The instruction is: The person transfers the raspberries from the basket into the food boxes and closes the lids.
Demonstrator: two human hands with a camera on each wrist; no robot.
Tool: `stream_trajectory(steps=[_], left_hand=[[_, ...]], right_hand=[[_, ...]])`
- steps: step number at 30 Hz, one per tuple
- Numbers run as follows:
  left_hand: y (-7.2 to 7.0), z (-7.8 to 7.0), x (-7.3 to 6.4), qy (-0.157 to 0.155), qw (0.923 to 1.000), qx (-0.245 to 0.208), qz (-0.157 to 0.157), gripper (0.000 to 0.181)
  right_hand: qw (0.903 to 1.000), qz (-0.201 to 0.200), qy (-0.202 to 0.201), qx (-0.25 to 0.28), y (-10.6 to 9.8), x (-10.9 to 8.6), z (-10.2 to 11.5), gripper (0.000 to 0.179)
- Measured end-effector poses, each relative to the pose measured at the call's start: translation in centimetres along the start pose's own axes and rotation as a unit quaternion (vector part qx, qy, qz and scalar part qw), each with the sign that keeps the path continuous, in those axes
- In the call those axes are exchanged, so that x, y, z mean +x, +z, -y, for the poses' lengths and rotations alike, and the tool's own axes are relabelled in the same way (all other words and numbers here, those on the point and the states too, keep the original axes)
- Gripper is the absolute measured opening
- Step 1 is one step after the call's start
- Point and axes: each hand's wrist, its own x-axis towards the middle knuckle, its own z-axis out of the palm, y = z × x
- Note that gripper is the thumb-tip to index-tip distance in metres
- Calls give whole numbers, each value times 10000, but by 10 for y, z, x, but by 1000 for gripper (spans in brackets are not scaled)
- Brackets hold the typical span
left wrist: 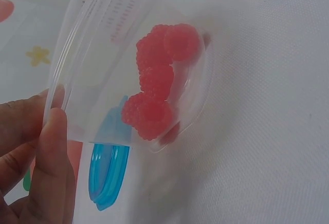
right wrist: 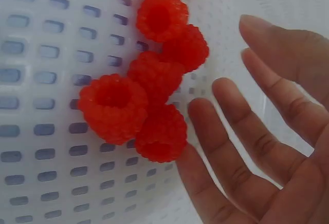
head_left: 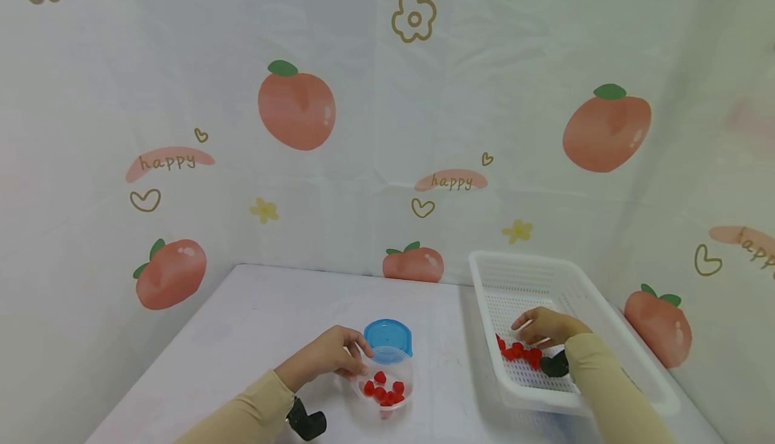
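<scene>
My left hand (head_left: 336, 354) pinches the rim of a clear plastic tub (left wrist: 87, 80) between thumb and fingers. Several red raspberries (left wrist: 157, 80) lie at the bottom of the tub. Over in the white perforated basket (head_left: 484, 296), my right hand (head_left: 549, 327) hovers with spread fingers beside a cluster of raspberries (right wrist: 115, 108). Nothing lies between its thumb and fingers, though the little finger is very close to one raspberry (right wrist: 162, 134); whether they touch I cannot tell.
A blue lid (head_left: 387, 335) lies on the white table (head_left: 290, 303) just behind the tub. The basket stands at the table's right side, near the hanging cloth (head_left: 363, 107) printed with fruit and flowers. Its raised walls surround the right hand.
</scene>
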Motion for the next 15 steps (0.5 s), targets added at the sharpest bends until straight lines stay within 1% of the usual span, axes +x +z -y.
stream_trajectory(steps=[3,8,15], left_hand=[[0,0,0,3,10000,13,-10,19],[0,0,-1,-15,10000,15,-29,20],[1,0,0,-39,10000,53,-67,20]], right_hand=[[9998,13,168,-125,3,1,-1,24],[9992,33,280,-301,6,2,-2,21],[9981,85,224,-561,8,3,-2,19]])
